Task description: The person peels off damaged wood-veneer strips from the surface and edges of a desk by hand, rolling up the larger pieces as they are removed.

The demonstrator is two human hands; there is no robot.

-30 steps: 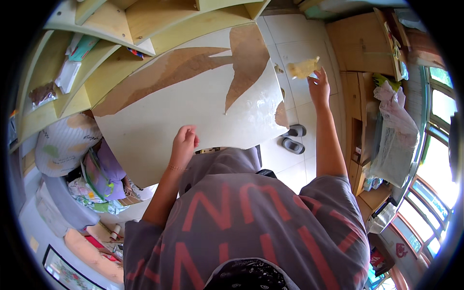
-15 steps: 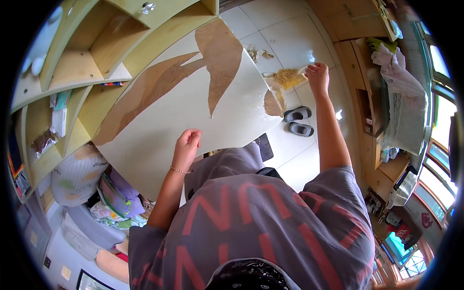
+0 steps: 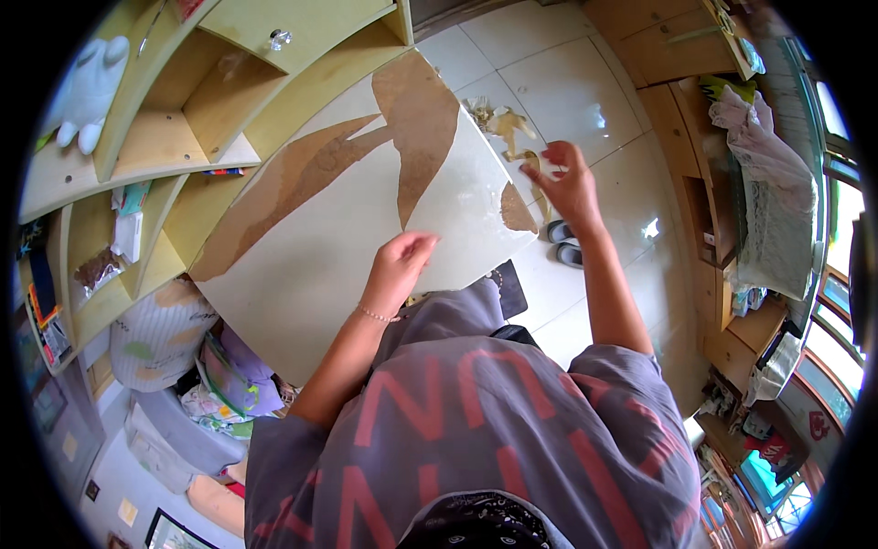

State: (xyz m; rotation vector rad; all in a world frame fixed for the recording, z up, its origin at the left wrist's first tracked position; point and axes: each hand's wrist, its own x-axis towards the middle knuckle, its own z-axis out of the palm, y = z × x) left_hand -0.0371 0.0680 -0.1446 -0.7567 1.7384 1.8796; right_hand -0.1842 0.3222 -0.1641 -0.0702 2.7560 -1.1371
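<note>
The table lies before the person, its white surface broken by a large brown patch and a smaller corner patch at the right. The left hand is over the table at the pointed tip of the large patch, fingers curled and thumb near the forefinger; whether it grips anything cannot be told. The right hand is out past the table's right edge, thumb well apart from the bent fingers, the grasp open. Yellowish scraps lie on the tiled floor beyond that edge, one strip so near the right thumb in view that contact cannot be judged. Slippers sit on the floor between table and right forearm, partly screened by the wrist.

Along the far left side a pale wooden shelf borders the table, closing off that edge; it holds a white box and a clear pouch. A striped cushion and purple bag crowd the near left corner. Brown cabinets line the right, with a lace cloth hanging beside them.
</note>
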